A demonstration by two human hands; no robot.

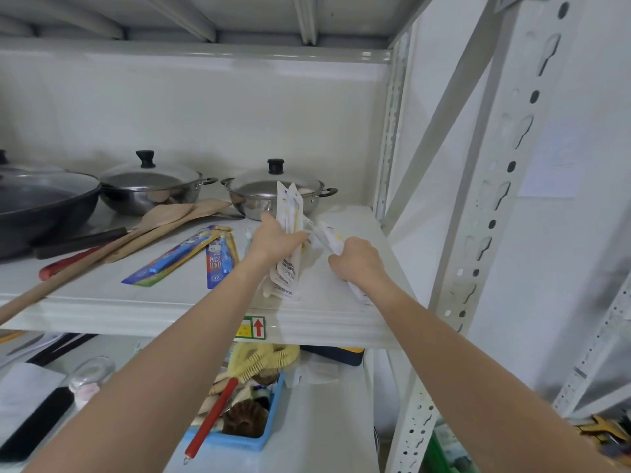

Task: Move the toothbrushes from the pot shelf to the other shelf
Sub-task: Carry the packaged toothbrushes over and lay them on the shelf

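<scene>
On the pot shelf point(143, 302), my left hand point(273, 238) grips a bundle of white packaged toothbrushes point(290, 213), held upright in front of the right steel pot point(259, 194). My right hand point(356, 259) is closed on another white toothbrush packet point(329, 235) lying on the shelf just to the right. Two blue packaged toothbrushes point(184, 256) lie flat on the shelf left of my left forearm. A loose pale toothbrush point(248, 237) peeks out beside my left hand.
A black wok point(44, 206), a second lidded steel pot point(150, 186) and wooden spatulas point(164, 220) fill the shelf's left side. The lower shelf point(324, 421) holds a blue tray of brushes point(239, 407) and dark flat items. A perforated white upright point(495, 199) stands at right.
</scene>
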